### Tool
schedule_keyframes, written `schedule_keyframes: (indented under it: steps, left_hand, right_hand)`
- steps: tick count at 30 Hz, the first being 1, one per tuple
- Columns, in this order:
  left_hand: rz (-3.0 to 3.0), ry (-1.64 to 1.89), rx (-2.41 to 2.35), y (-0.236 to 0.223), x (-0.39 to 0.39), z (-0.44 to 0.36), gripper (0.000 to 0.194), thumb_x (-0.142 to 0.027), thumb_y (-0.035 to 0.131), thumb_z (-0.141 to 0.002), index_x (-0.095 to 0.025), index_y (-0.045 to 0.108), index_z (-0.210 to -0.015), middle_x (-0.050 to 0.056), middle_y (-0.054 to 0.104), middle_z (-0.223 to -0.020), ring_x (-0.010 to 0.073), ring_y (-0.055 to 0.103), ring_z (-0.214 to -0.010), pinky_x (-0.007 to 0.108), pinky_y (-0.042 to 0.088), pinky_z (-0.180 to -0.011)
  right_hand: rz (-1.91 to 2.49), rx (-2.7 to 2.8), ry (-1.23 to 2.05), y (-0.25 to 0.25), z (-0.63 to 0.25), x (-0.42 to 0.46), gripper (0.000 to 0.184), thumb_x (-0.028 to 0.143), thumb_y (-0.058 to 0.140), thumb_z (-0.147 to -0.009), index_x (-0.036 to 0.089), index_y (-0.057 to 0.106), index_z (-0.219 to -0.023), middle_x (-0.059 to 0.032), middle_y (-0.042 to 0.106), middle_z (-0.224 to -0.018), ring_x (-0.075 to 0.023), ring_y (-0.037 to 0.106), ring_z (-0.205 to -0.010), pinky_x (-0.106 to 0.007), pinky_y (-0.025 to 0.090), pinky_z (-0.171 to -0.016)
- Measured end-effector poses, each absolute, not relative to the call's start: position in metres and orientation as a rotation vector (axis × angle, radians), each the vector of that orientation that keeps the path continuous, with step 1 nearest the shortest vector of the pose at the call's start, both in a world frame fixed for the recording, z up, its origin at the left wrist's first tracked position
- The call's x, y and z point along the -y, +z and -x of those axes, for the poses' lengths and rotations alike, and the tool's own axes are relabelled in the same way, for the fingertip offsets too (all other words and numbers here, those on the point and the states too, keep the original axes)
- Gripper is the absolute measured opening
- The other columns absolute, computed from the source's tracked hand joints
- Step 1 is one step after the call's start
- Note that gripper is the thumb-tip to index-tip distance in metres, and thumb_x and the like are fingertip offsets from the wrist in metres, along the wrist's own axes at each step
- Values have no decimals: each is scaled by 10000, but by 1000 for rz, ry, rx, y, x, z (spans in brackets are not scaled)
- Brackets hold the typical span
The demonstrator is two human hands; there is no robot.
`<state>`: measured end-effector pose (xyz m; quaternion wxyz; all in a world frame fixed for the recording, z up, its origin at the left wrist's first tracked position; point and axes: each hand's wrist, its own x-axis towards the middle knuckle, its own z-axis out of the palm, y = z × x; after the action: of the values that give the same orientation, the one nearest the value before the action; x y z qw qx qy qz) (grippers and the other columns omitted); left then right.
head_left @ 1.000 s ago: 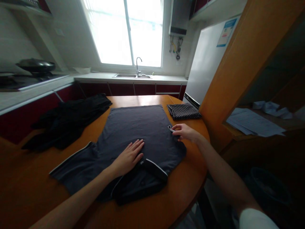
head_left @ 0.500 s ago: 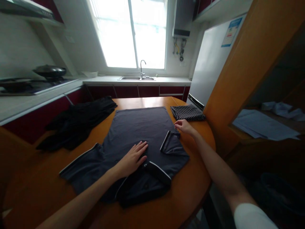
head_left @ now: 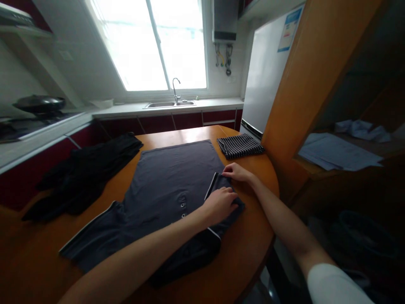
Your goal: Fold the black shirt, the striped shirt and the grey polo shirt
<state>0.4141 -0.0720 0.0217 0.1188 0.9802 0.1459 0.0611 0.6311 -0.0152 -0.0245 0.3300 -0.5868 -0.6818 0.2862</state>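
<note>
1. Comparing with half a second ago, I find the left hand (head_left: 220, 204) shifted from the middle of the grey shirt (head_left: 167, 169) onto its folded sleeve (head_left: 218, 181); the right hand (head_left: 234, 172) is back at that sleeve too.
2. Right fingers: pinched on the sleeve's edge, beside the white-trimmed cuff. Left fingers: curved over the cloth; I cannot tell whether they grip.
3. Assessment: both hands now attend to the one fold, and no palm presses the shirt's body. The other sleeve (head_left: 95, 236) lies spread outward.
4. The shirt rests across the middle of the worktop (head_left: 253, 230), collar end nearest the person.
5. Beyond its right edge I record a folded striped cloth (head_left: 241, 145); at left, heaped dark clothing (head_left: 85, 173).
6. Room: kitchen. Sink (head_left: 160, 105) beneath a bright window (head_left: 180, 46), pan (head_left: 39, 103) at left, fridge (head_left: 265, 71) and papers (head_left: 335, 152) at right.
</note>
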Motion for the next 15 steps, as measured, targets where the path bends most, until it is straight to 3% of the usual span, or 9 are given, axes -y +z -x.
schedule_keyframes:
  steps: [9,15]
  left_hand:
    - [-2771,-29,-504,18,55,-440,144,-136,660,-779,-188,749,-879,54,721,-811,222,676,-757,311,503,-711]
    - [-2884,186,-389,45,53,-431,271,-52,513,-821,-191,743,-857,76,700,-927,228,648,-918,338,484,-865]
  right_hand:
    - [1507,1770,771,-35,-635,8,159,223,734,-735,126,764,-857,-27,742,-771,-135,637,-677,-214,476,-638]
    - [1499,1753,772,-39,-635,4,116,184,720,-740,137,764,-837,-21,745,-778,-133,642,-688,-202,475,-634]
